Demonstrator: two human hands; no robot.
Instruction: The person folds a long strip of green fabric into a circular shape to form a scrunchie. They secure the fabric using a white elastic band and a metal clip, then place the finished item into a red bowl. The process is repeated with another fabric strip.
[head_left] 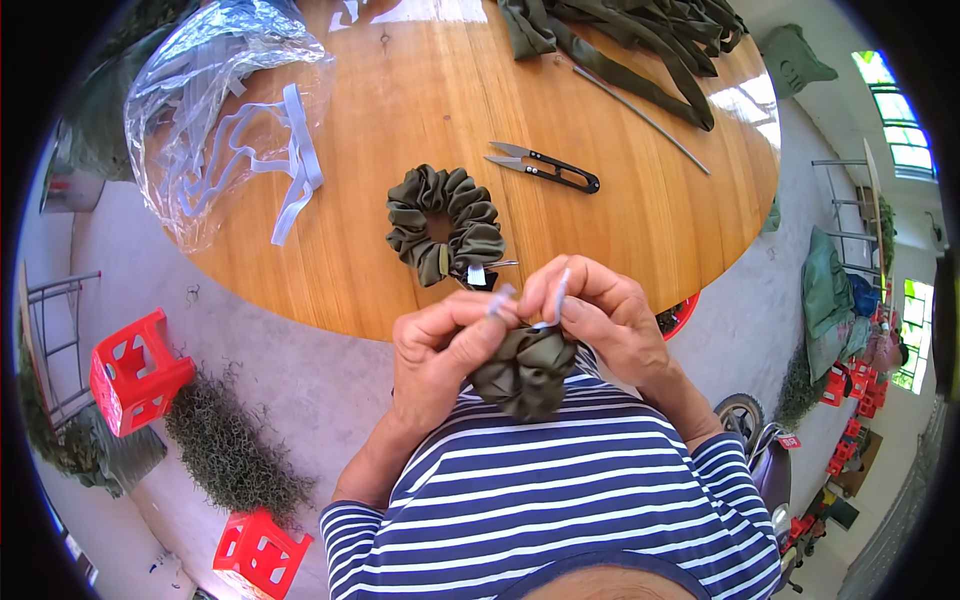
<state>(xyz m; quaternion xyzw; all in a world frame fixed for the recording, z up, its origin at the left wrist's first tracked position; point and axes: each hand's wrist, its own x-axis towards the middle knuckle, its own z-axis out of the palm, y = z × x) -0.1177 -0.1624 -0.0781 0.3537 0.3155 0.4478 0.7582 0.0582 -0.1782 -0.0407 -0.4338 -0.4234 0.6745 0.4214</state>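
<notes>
Close to my chest, at the table's near edge, hangs a bunched dark green scrunchie [527, 374]. White elastic [562, 290] comes out of its top. My left hand [447, 338] pinches one end of the elastic between thumb and fingers. The other end is gripped by my right hand [598, 312], its fingertips a little apart from the left ones. Just beyond my hands a round, gathered green scrunchie [447, 222] lies on the wooden table [400, 110]. At its near side are a small white tag and a thin metal piece, partly behind my fingers.
Black thread snips [545, 166] lie right of the scrunchie. A thin rod [645, 122] and green fabric strips [640, 45] are at the far right. A clear plastic bag [215, 90] with white elastic strips [295, 165] is at left. Red stools [140, 372] stand on the floor.
</notes>
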